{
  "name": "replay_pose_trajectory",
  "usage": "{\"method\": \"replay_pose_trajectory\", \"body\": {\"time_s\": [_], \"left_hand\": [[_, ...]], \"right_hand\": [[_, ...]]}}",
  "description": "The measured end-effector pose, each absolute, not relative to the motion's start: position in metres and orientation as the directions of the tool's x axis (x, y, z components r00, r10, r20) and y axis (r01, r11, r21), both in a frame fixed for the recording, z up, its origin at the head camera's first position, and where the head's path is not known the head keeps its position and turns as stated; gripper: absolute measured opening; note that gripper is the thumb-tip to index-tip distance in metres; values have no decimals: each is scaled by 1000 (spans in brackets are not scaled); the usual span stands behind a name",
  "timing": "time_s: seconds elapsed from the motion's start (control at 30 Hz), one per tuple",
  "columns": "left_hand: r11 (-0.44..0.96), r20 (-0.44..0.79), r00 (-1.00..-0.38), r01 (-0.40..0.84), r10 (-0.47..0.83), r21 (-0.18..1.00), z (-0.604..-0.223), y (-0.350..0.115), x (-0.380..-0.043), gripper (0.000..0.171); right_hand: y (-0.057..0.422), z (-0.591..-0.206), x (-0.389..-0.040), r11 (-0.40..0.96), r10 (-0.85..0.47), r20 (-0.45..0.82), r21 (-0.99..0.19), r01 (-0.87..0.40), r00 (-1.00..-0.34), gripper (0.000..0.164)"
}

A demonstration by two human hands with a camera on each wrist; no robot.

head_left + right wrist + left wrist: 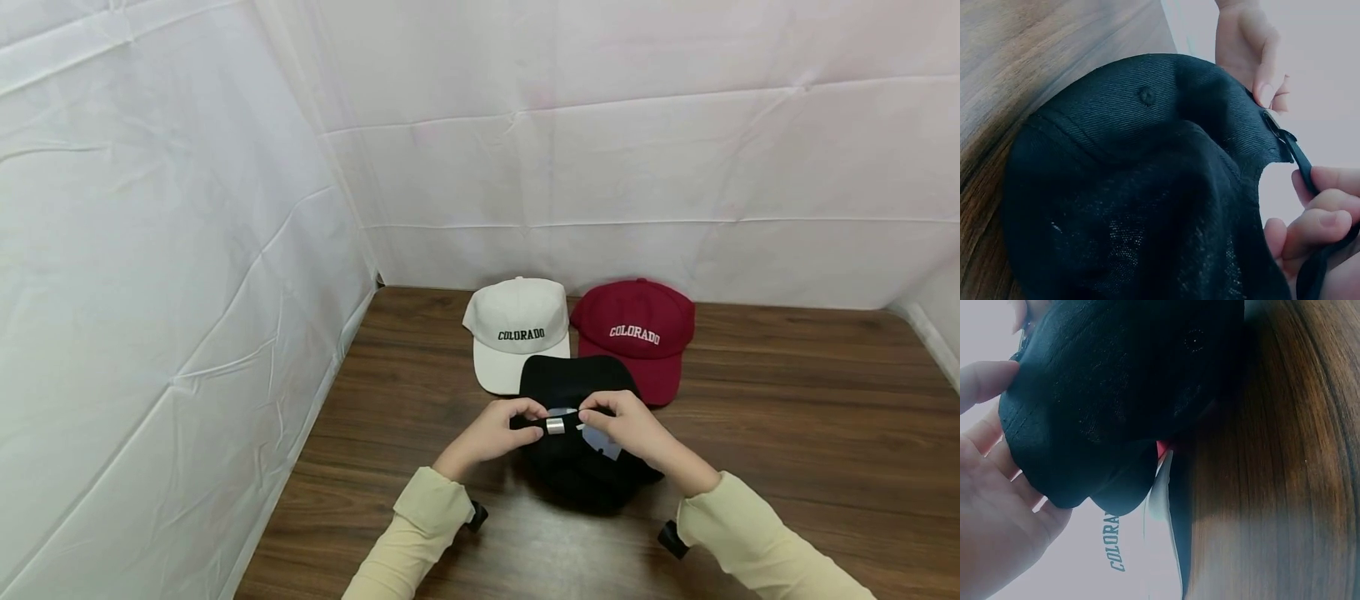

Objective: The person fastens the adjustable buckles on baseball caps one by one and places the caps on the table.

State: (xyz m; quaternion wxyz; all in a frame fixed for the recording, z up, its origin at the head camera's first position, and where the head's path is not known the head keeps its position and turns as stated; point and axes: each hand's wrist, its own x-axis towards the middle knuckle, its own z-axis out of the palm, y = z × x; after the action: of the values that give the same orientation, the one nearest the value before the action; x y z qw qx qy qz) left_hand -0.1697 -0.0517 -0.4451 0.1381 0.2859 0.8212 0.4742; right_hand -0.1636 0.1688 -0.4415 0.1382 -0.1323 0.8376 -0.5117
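Observation:
A black cap (pixel 577 379) rests on the table with its brim toward the back and its rear opening facing me. My left hand (pixel 498 429) pinches the cap's back edge beside a silver metal buckle (pixel 555 426). In the left wrist view, the fingers of that hand (pixel 1004 512) lie along the black fabric, with the thumb on its other side. My right hand (pixel 626 425) pinches the black strap (pixel 1300 159), which runs from the buckle between its fingers. A white label (pixel 602 443) shows inside the cap, partly hidden by my right hand.
Behind the black cap, a white cap (pixel 517 312) and a dark red cap (pixel 637 321) sit side by side, both lettered COLORADO. The black brim overlaps their fronts. White cloth walls (pixel 600 167) border the wooden table (pixel 810 417) at the back and sides.

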Motion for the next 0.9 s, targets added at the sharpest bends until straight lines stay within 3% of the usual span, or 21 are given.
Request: {"method": "replay_pose_trajectory", "body": {"time_s": [0.3, 0.57, 0.9], "left_hand": [[414, 17, -801, 327, 598, 849, -435, -50, -165, 17], [413, 21, -799, 333, 601, 847, -434, -50, -164, 17], [407, 30, -805, 331, 592, 851, -434, -49, -165, 16]], "right_hand": [[172, -444, -166, 367, -465, -166, -930, -18, -869, 19], [170, -445, -166, 419, -463, -156, -906, -60, -873, 18], [167, -445, -164, 385, -429, -95, -919, -87, -898, 16]]}}
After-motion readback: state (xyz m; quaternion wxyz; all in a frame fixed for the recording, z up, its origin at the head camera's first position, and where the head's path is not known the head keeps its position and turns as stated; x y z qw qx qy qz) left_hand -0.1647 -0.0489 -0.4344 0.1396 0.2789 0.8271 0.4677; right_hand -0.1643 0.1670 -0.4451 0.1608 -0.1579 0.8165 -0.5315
